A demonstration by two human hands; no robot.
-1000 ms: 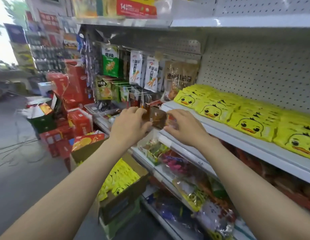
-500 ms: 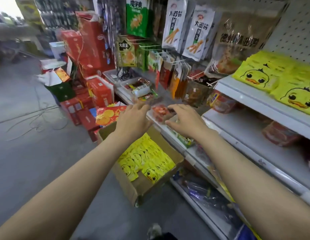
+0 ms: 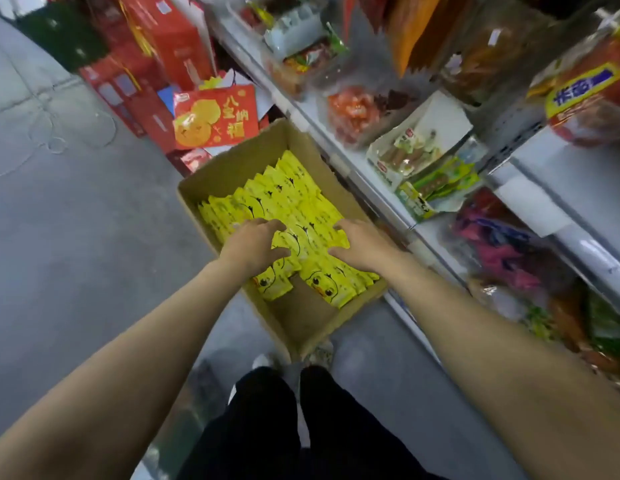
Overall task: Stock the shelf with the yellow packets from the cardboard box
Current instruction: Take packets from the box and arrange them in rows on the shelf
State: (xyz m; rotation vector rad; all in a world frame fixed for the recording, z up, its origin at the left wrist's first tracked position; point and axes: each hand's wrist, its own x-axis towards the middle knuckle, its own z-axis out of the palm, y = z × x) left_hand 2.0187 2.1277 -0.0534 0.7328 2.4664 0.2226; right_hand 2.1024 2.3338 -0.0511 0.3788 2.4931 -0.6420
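Packets (image 3: 284,199), yellow with duck faces, fill the cardboard box (image 3: 232,164).

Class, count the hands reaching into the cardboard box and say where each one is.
2. The left hand rests on the yellow packets at the box's left side; the right hand rests on them nearer the shelf. Neither clearly grips a packet yet.

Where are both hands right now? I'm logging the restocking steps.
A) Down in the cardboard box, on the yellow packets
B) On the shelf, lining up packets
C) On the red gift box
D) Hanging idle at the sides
A: the left hand and right hand rest on the yellow packets inside the box.
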